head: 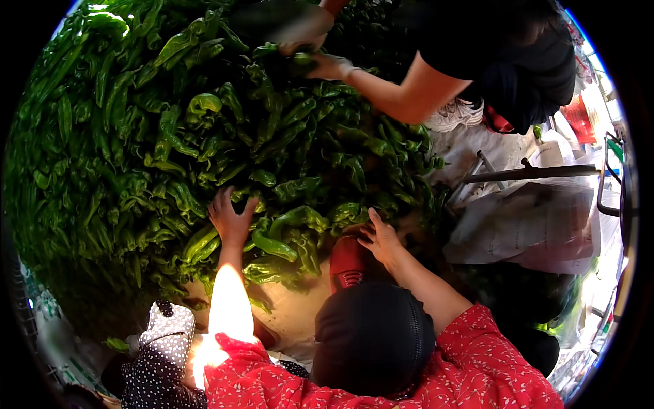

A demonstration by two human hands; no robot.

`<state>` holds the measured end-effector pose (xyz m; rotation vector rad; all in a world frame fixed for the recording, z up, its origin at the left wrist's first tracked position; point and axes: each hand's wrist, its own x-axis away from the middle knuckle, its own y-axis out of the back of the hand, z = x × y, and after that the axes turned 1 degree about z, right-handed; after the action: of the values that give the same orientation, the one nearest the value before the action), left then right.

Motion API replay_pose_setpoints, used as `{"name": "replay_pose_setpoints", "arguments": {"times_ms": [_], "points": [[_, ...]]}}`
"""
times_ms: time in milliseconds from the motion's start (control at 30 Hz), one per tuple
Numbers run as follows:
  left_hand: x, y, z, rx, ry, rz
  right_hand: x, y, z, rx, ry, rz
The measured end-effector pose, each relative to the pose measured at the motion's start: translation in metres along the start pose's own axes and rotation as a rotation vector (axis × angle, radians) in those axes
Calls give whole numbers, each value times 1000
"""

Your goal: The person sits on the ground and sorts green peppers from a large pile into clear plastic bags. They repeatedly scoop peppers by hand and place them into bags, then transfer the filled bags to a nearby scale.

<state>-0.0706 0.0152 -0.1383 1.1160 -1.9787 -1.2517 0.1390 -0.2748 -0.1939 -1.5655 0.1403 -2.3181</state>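
A large heap of long green peppers [168,133] spreads over the floor before me. My left hand [232,217] is at its near edge, thumb and fingers apart, over or against the peppers; I cannot tell whether it touches any. Farther right, my right hand [380,237] has its fingers spread above my red shoe [348,260] and holds nothing. Between the two hands lies a curved green pepper [276,245] on the front of the pile.
Across the heap, a co-worker's hand [327,66] holds a green pepper [305,60]. A metal frame [531,174] and a printed sack [526,225] stand on the right. Close by on the left is a dotted sleeve [161,353]. Bare floor [296,312] shows near my foot.
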Motion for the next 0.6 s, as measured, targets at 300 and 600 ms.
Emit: {"name": "replay_pose_setpoints", "arguments": {"times_ms": [300,600], "points": [[-17,-28,-36,114,86,710,-43,-14,-9,-188,-111,155],[-41,-44,-86,564,491,842,-37,-23,11,-307,-26,363]]}}
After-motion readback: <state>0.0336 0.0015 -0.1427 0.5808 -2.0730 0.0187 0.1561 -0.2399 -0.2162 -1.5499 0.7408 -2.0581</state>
